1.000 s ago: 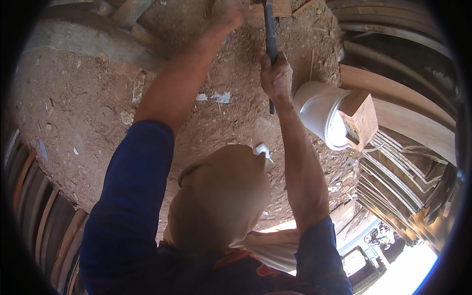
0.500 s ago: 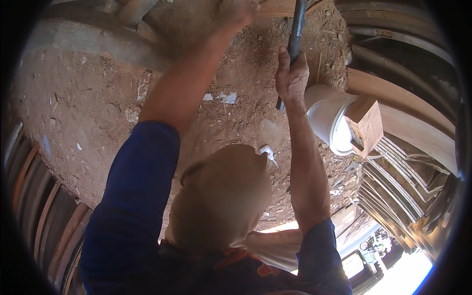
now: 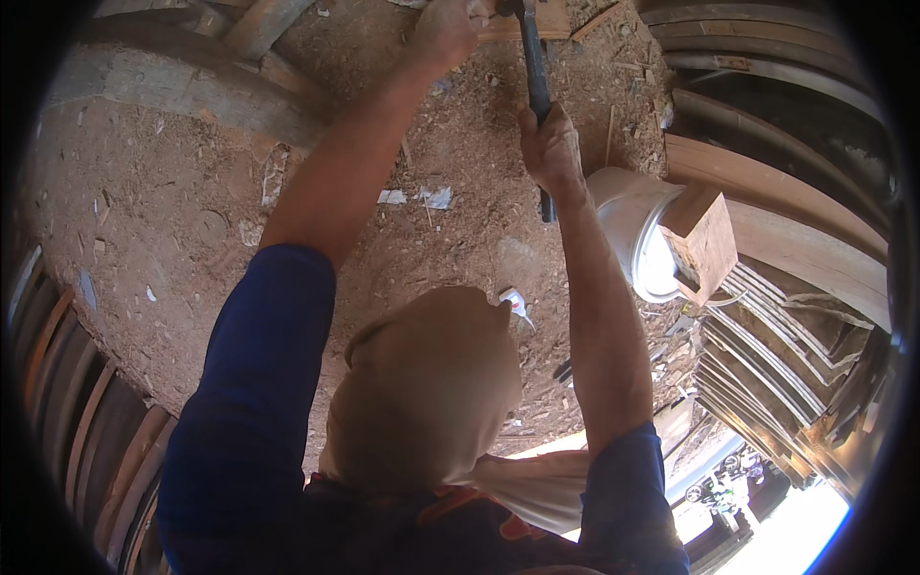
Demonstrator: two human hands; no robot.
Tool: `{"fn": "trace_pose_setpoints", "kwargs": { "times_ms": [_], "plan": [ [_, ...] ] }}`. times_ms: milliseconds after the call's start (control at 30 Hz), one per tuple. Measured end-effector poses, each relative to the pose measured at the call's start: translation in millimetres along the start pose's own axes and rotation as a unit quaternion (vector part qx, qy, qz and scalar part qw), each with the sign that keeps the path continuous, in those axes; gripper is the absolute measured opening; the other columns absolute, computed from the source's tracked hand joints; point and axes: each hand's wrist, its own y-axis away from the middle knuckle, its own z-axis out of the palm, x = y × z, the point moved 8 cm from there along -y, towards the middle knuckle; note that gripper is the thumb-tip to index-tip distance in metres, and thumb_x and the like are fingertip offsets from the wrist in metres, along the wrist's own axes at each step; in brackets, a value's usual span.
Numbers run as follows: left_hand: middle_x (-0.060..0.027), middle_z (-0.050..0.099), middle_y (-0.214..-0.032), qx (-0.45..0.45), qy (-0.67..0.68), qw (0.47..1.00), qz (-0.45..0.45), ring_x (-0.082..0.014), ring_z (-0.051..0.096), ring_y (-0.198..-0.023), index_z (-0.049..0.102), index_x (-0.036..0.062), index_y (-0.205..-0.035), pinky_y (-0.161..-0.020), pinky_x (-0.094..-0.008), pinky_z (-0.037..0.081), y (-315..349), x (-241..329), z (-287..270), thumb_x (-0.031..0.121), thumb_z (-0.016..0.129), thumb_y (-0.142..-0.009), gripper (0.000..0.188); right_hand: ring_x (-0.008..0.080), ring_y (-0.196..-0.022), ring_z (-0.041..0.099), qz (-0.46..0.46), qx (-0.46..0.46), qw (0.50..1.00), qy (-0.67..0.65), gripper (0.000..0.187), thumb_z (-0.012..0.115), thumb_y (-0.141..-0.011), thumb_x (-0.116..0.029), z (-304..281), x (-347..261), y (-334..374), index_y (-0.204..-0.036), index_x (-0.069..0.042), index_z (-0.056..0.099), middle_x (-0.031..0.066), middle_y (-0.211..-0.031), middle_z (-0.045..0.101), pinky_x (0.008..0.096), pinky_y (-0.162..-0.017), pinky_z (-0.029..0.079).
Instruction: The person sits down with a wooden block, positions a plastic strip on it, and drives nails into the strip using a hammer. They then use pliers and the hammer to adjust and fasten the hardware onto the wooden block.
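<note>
Ground (image 3: 182, 206): bottle (image 3: 516, 304), centre; paper scraps (image 3: 436, 198), farther and left of bottle.
Far left: beam (image 3: 192, 91).
Far centre: left hand (image 3: 448, 36), left of hammer (image 3: 534, 69); right hand (image 3: 554, 153) around hammer.
Right: bucket (image 3: 621, 216), wood block (image 3: 707, 249) at its mouth; boards (image 3: 776, 185) farther right.

No lettering, numbers or signs can be read.

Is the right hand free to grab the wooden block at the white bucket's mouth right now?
Probably not at once: the right hand is closed around a dark tool handle. Otherwise the block looks within reach, off to its right, with only part of the bucket between them.
</note>
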Motion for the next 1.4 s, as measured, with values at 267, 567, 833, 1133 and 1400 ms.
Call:
{"fn": "trace_pose_setpoints", "kwargs": {
  "times_ms": [267,567,833,1133,1400],
  "plan": [
    [-0.0221,0.066,-0.118,0.189,-0.007,0.944,0.271,-0.0374,0.065,-0.108,0.070,0.0062,-0.114,-0.094,-0.0504,0.052,20.2,24.5,-17.1,0.025,0.065,-0.092,0.029,0.0505,-0.087,0.069,-0.014,0.052,0.998,-0.041,0.047,0.063,-0.101,-0.044,-9.6,-17.5,24.7,-0.105,0.003,0.058,0.0303,-0.084,0.068,0.0525,-0.075,0.052],
    [-0.0106,0.064,-0.112,-0.032,0.504,0.847,-0.167,-0.0269,0.064,-0.093,0.039,0.0081,-0.156,-0.075,-0.0396,0.057,-0.1,-13.7,39.9,0.009,0.054,-0.100,0.058,0.0548,-0.094,0.067,0.034,0.043,0.996,-0.068,0.042,0.062,-0.100,-0.040,-10.2,-6.8,26.4,-0.110,0.000,0.057,0.0334,-0.092,0.070,0.0589,-0.079,0.052],
    [-0.0166,0.060,-0.130,0.004,0.186,0.982,-0.025,-0.0292,0.063,-0.110,0.034,0.0112,-0.161,-0.085,-0.0395,0.057,-8.1,10.7,4.6,0.010,0.055,-0.100,0.065,0.0520,-0.093,0.069,-0.012,0.040,0.999,-0.003,0.043,0.061,-0.101,-0.040,-23.2,-14.0,14.8,-0.108,0.002,0.059,0.0325,-0.091,0.070,0.0576,-0.078,0.052],
    [-0.0302,0.048,-0.151,-0.047,0.220,0.973,-0.049,-0.0457,0.053,-0.132,0.055,0.0063,-0.146,-0.113,-0.0521,0.043,-21.1,13.0,31.0,0.015,0.061,-0.092,0.054,0.0397,-0.074,0.069,-0.018,0.081,0.996,0.015,0.053,0.063,-0.101,-0.048,-13.5,12.8,-0.1,-0.098,0.004,0.061,0.0245,-0.077,0.066,0.0496,-0.069,0.051],
    [-0.0311,0.058,-0.139,0.093,0.071,0.992,0.053,-0.0415,0.060,-0.125,0.069,0.0041,-0.125,-0.102,-0.0450,0.050,-24.2,-7.4,7.3,0.027,0.063,-0.093,0.040,0.0485,-0.095,0.070,0.001,0.059,0.995,-0.083,0.044,0.058,-0.103,-0.043,-0.3,-27.8,18.2,-0.107,0.002,0.060,0.0313,-0.097,0.070,0.0561,-0.084,0.054]
  ]
}}
